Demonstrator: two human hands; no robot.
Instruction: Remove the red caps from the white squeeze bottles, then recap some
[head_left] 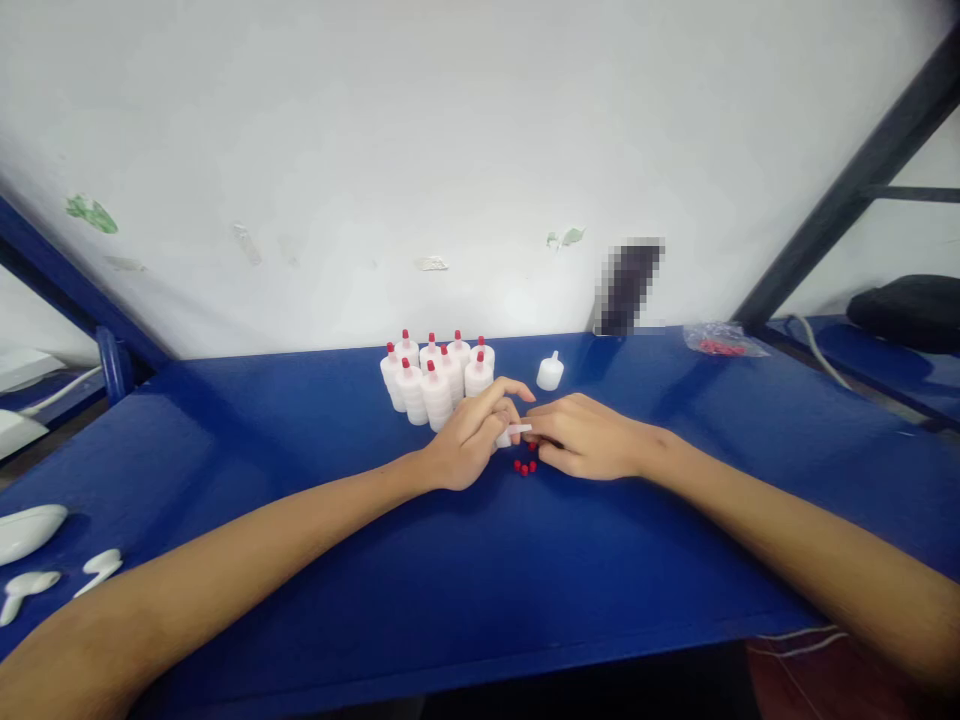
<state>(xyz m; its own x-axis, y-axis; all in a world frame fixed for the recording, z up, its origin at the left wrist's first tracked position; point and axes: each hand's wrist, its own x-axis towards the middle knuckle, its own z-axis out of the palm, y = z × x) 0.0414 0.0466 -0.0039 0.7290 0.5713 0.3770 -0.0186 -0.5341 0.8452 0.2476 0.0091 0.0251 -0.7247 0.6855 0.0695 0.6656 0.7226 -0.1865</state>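
My left hand (474, 435) is wrapped round a white squeeze bottle (517, 430), tilted so its bare nozzle points right. The fingers hide most of its body. Close against that nozzle is my right hand (589, 435), palm down, with thumb and forefinger apart and nothing visible between them. Several small red caps (525, 469) lie on the blue table just below the hands, one of them close to the right fingertips. Behind my left hand stands a cluster of white bottles (436, 398) with red caps on. A single uncapped white bottle (550, 372) stands farther right.
A clear plastic bag (724, 342) with red pieces lies at the back right of the blue table (450, 590). A blurred dark object (631, 288) leans on the wall. White earbuds (101, 565) and a white case (30, 533) lie at the left.
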